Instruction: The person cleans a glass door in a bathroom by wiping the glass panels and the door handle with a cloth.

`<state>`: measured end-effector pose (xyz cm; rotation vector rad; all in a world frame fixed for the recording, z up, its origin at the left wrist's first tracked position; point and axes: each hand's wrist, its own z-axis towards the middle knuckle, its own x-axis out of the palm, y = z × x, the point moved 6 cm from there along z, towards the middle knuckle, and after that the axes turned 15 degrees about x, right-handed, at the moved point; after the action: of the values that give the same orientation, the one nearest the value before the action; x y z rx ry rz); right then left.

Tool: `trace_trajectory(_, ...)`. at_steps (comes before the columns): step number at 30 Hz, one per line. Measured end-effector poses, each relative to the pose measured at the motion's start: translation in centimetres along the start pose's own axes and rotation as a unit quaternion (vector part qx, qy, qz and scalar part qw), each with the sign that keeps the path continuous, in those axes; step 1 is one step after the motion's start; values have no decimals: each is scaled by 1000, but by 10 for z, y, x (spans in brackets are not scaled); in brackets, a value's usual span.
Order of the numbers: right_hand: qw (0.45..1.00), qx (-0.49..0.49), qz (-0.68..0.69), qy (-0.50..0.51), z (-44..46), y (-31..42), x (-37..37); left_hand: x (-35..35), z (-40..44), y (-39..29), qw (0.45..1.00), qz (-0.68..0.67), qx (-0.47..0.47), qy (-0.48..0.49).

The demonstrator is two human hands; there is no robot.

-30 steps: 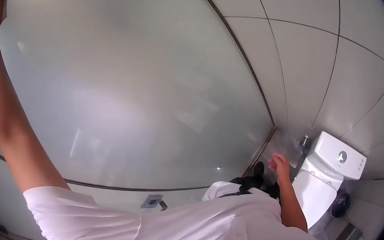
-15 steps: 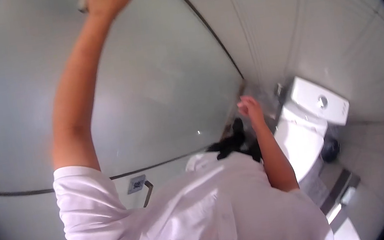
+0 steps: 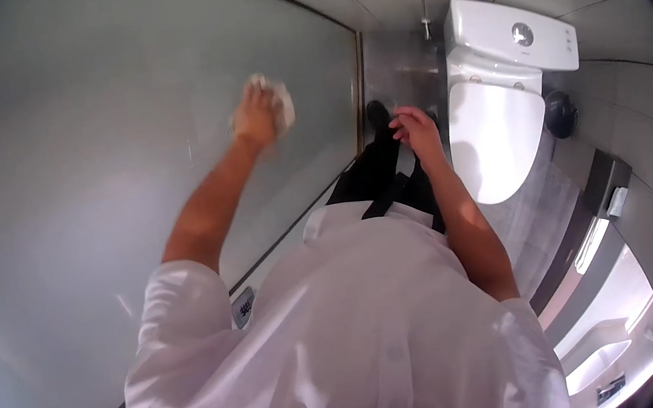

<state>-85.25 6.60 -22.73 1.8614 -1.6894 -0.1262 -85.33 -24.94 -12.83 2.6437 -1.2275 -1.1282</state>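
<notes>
A pale, off-white cloth (image 3: 285,108) lies bunched under my left hand (image 3: 255,120), pressed against the frosted glass panel (image 3: 85,146). Its edges show around my fingers, which are slightly blurred. My right hand (image 3: 418,129) hangs at waist height in front of my dark trousers (image 3: 375,165), close to the toilet. Nothing is in it, and its fingers are loosely bent and apart.
A white toilet (image 3: 500,129) with its lid down stands to my right, a small black bin (image 3: 561,114) beside it. Further right are a dark ledge (image 3: 608,174) and a washbasin (image 3: 603,357). A metal door latch (image 3: 243,306) is near my left side.
My left hand has come down and to the right across the glass with the cloth. The view has shifted, bringing more of the toilet and the washbasin into sight. My right hand remains low.
</notes>
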Motion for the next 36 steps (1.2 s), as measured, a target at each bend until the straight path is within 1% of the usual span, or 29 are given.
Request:
trace_trajectory(2, 1000, -2, 10, -7, 7, -6, 3, -30, 35, 54, 998, -14, -39, -48)
trace_trajectory(3, 1000, 5, 15, -11, 7, -10, 5, -35, 56, 85, 997, 22, -31, -66)
trace_trajectory(5, 999, -10, 30, -5, 5, -13, 7, -66, 90, 132, 993, 89, -60, -54)
trace_trajectory(6, 1000, -5, 25, -9, 3, -16, 6, -67, 103, 141, 994, 86, -52, -50)
trace_trajectory(8, 999, 13, 22, -20, -4, -26, 6, -58, 118, 140, 986, 133, -54, -80)
trace_trajectory(9, 999, 15, 19, -29, -4, -29, 4, -45, 127, 126, 987, 129, -47, -78)
trace_trajectory(11, 998, 38, 38, -38, -1, -46, 6, 4, 141, 76, 995, 96, -21, 10)
trace_trajectory(12, 998, 30, 45, -34, 4, -54, 8, 36, 142, 39, 996, 86, 7, 38)
trace_trajectory(13, 998, 21, 53, -29, 10, -59, 9, 88, 144, -1, 994, 78, 33, 65)
trace_trajectory(14, 998, 22, 56, -31, 9, -61, 13, 192, 142, -52, 993, 78, 73, -57)
trace_trajectory(15, 997, 53, 31, -38, 9, -61, 17, 160, 111, -94, 982, 111, 146, 52)
trace_trajectory(16, 996, 84, 4, -41, 13, -63, 23, 168, 83, -131, 970, 22, 212, 113)
trace_trajectory(17, 996, 87, 6, -38, 21, -67, 27, 180, 61, -159, 943, -71, 275, 175)
trace_trajectory(18, 997, 78, 15, -21, 25, -73, 32, 179, 47, -174, 900, -82, 351, 246)
trace_trajectory(19, 997, 68, 25, -6, 25, -77, 37, 171, 49, -173, 897, -84, 354, 250)
trace_trajectory(21, 996, 85, 20, -14, 24, -76, 44, 169, 80, -138, 934, -148, 188, 265)
trace_trajectory(22, 996, 86, 8, -13, 24, -78, 47, 208, 111, -115, 975, -168, 107, 93)
trace_trajectory(23, 996, 86, -4, -13, 23, -81, 48, 161, 144, -73, 985, -26, 158, 68)
trace_trajectory(25, 996, 81, 1, -26, 22, -84, 45, 129, 205, 21, 996, 24, 86, 23)
trace_trajectory(26, 997, 73, 1, -34, 22, -84, 42, 89, 225, 64, 992, 104, 56, 36)
trace_trajectory(27, 996, 77, 2, -40, 22, -86, 38, 43, 232, 96, 995, 59, 58, 49)
trace_trajectory(28, 997, 69, 7, -38, 20, -85, 34, 13, 232, 115, 995, 65, 64, 51)
trace_trajectory(29, 997, 62, 12, -33, 19, -84, 31, 2, 231, 122, 994, 70, 70, 56)
trace_trajectory(30, 996, 75, 8, -44, 19, -83, 26, 14, 229, 112, 993, 68, 72, 61)
trace_trajectory(32, 995, 88, 15, -41, 20, -89, 24, 57, 219, 80, 988, 138, 53, 46)
trace_trajectory(34, 995, 91, 31, -41, 22, -88, 19, 126, 196, 18, 995, -1, 63, 78)
trace_trajectory(35, 995, 87, 23, -42, 22, -87, 16, 168, 172, -25, 995, -35, 88, 36)
trace_trajectory(36, 995, 82, 18, -46, 20, -88, 15, 152, 137, -74, 981, 33, 173, 80)
